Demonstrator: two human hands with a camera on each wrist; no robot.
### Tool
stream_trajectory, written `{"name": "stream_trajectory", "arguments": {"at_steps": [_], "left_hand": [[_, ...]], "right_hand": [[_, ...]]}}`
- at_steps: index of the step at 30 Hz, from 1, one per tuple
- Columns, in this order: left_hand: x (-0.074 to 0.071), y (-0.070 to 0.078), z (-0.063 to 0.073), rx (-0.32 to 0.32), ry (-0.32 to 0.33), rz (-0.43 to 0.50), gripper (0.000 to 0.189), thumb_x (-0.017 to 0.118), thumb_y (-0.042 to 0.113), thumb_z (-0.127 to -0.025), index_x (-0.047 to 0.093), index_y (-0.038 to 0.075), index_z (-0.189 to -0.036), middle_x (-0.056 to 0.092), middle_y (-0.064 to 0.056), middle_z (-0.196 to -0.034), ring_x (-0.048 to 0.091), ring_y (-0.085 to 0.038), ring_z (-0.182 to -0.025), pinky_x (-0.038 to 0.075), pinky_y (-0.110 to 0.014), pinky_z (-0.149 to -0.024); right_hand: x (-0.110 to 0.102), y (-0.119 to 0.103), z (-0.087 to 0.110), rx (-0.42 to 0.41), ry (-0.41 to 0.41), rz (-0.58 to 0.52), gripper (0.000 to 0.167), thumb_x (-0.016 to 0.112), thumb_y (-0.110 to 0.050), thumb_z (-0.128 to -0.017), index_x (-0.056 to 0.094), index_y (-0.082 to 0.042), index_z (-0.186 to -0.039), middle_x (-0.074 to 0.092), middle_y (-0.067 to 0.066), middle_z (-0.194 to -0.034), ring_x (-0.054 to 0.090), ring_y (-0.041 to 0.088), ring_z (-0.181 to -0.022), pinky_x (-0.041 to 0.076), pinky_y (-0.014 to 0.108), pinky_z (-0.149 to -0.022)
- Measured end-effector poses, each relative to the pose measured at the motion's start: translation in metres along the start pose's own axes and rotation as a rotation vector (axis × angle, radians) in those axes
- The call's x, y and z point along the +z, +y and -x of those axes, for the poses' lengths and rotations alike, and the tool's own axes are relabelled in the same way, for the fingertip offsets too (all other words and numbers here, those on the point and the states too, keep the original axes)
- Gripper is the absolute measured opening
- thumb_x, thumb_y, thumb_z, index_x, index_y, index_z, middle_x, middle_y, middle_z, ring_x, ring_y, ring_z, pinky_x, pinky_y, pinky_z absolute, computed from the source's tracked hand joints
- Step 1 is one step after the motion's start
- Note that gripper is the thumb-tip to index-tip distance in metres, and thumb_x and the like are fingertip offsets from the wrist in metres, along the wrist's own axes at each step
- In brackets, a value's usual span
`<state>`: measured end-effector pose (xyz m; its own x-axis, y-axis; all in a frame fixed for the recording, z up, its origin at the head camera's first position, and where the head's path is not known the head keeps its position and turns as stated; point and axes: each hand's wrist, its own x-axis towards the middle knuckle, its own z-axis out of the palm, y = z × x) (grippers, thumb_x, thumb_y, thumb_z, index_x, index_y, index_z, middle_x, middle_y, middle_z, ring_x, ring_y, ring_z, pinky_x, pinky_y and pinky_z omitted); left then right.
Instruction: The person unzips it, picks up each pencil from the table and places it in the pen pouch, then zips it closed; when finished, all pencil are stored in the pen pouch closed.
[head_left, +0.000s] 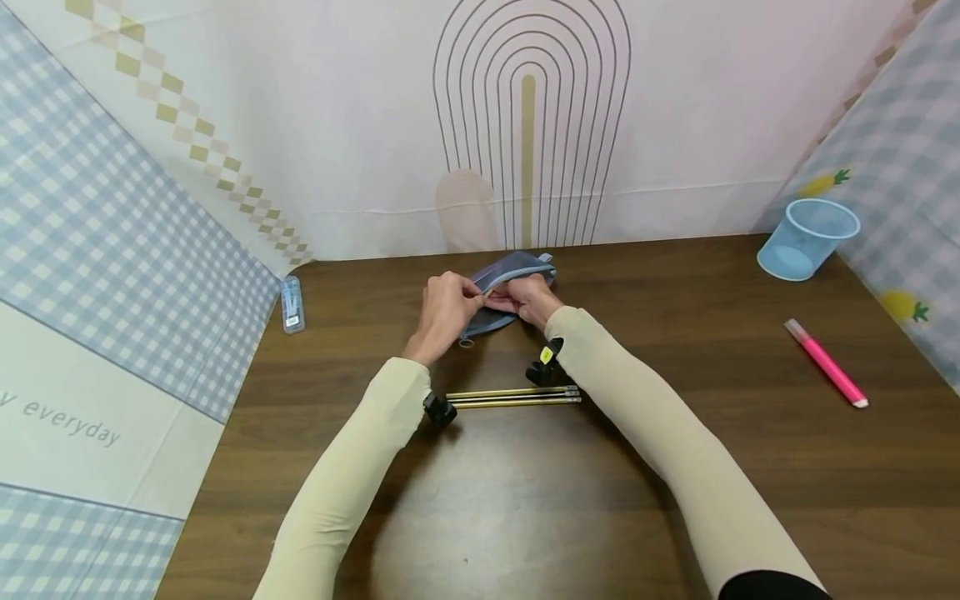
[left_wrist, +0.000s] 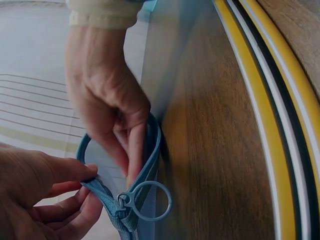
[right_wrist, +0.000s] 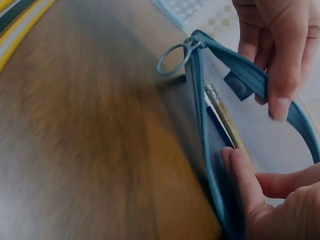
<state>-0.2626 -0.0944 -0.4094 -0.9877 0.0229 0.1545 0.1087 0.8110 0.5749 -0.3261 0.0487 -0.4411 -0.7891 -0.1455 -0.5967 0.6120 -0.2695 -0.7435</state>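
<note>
A blue zippered mesh pencil case [head_left: 495, 321] lies near the back of the table, its zip undone and a ring pull [left_wrist: 152, 201] at one end. My left hand [head_left: 447, 307] pinches the zip edge between thumb and fingers, holding the mouth apart. Inside the mouth is my right hand [head_left: 531, 298], its thumb and fingers around a yellow pencil [right_wrist: 227, 117]. That pencil's metal end points toward the ring-pull end. Beside it in the case shows a dark and white strip, its kind unclear. Several striped pencils [head_left: 513, 402] lie side by side on the table between my forearms.
A light blue mesh cup [head_left: 806, 242] stands at the back right. In front of it lies a pink marker [head_left: 828, 364]. At the far left is a small blue case [head_left: 292, 305]. Patterned cloth hangs along the back and sides of the wooden table [head_left: 660, 333].
</note>
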Motion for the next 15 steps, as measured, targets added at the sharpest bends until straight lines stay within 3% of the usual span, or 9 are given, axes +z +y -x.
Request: {"name": "stream_trajectory", "arguments": {"at_steps": [4, 7, 10, 15], "left_hand": [[0.0, 0.0, 0.0, 0.006, 0.004, 0.013, 0.008, 0.078, 0.018, -0.088, 0.082, 0.011, -0.088, 0.079, -0.005, -0.089, 0.072, -0.021, -0.082, 0.057, -0.035, -0.074], [0.0, 0.0, -0.002, 0.015, 0.012, 0.011, 0.008, 0.078, 0.017, -0.088, 0.082, 0.01, -0.088, 0.079, -0.005, -0.09, 0.072, -0.021, -0.081, 0.058, -0.035, -0.073], [-0.001, -0.001, -0.003, 0.013, 0.011, 0.004, 0.008, 0.079, 0.018, -0.087, 0.082, 0.011, -0.089, 0.079, -0.005, -0.09, 0.072, -0.021, -0.082, 0.057, -0.035, -0.074], [-0.003, -0.001, -0.003, 0.015, 0.003, -0.004, 0.008, 0.079, 0.017, -0.087, 0.082, 0.01, -0.088, 0.079, -0.005, -0.091, 0.072, -0.022, -0.084, 0.057, -0.037, -0.076]], "right_hand": [[0.007, -0.002, -0.001, -0.006, 0.015, -0.008, 0.039, 0.047, 0.017, -0.095, 0.056, 0.013, -0.133, 0.067, 0.011, -0.058, 0.069, 0.019, -0.051, 0.06, 0.027, -0.059], [0.009, -0.001, 0.001, -0.017, 0.006, -0.018, 0.04, 0.048, 0.018, -0.094, 0.055, 0.014, -0.133, 0.067, 0.012, -0.06, 0.069, 0.018, -0.052, 0.06, 0.026, -0.058], [0.008, 0.001, 0.004, -0.025, -0.012, -0.034, 0.04, 0.051, 0.019, -0.093, 0.055, 0.016, -0.132, 0.072, 0.015, -0.07, 0.07, 0.018, -0.055, 0.061, 0.026, -0.065], [0.001, 0.002, 0.015, -0.039, -0.051, 0.017, 0.037, 0.054, 0.014, -0.095, 0.058, 0.013, -0.131, 0.074, 0.024, -0.106, 0.076, 0.02, -0.07, 0.059, 0.028, -0.085]]}}
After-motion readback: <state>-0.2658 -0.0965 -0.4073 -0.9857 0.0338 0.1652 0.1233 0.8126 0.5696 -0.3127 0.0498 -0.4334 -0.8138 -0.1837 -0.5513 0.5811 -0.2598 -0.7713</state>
